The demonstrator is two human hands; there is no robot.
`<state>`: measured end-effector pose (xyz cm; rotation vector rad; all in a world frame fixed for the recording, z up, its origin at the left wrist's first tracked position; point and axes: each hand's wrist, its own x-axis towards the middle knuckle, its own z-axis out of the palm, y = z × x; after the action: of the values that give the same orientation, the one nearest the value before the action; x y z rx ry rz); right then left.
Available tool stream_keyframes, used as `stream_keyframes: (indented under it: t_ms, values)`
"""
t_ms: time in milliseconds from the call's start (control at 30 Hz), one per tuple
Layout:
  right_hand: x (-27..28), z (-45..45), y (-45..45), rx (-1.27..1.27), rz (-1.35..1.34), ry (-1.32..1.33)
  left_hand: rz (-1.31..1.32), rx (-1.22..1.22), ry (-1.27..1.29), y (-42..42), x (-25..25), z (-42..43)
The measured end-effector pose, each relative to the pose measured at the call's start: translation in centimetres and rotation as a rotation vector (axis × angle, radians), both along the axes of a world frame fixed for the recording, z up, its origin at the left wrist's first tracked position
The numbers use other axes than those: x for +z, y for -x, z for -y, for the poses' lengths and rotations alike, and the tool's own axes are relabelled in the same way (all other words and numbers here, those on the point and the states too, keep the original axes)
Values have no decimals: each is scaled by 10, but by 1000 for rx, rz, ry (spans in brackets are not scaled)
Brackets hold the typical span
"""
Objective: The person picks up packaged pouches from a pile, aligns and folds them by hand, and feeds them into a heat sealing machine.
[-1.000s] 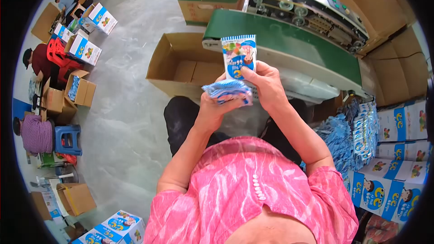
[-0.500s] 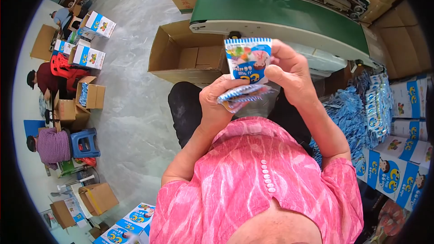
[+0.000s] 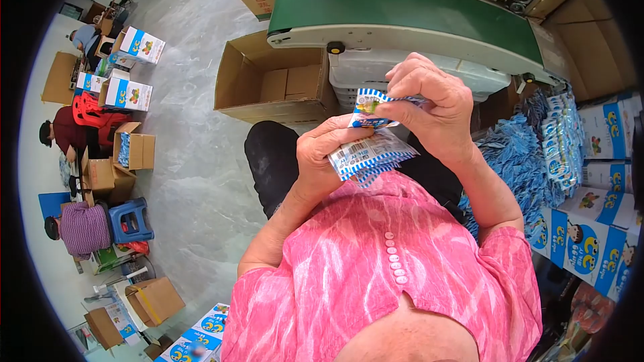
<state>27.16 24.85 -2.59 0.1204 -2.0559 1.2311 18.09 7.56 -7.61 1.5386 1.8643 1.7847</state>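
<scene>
On the far side runs a green belt (image 3: 402, 17); near it, the left hand (image 3: 320, 154) grips some packets (image 3: 370, 150), the right hand (image 3: 433, 104) pinching one upright packet (image 3: 365, 104). They look light, soft, slippery; striped seams (image 3: 365, 165) should grip best.

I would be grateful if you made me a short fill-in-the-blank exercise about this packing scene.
1. The left hand grips packets edged with blue and ____ stripes.
2. The colour of the conveyor belt beyond the hands is ____.
3. The colour of the plastic stool beside the person in the striped top is ____.
4. On the same arm as the right hand, the colour of the sleeve is ____.

Missing words: white; green; blue; pink.
</scene>
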Motion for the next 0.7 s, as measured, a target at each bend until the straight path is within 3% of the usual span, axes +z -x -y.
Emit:
stream_keyframes:
  t_ms: [300, 600, 700]
  values:
    - [0, 1, -3, 39, -119, -20, 92, 1, 9, -3, -1, 3]
    - [-1, -2, -7, 56, -122, -66, 12, 59, -100, 0, -6, 3]
    - [1, -3, -10, 100, -180, -120, -263, 85, -247, 9, -13, -1]
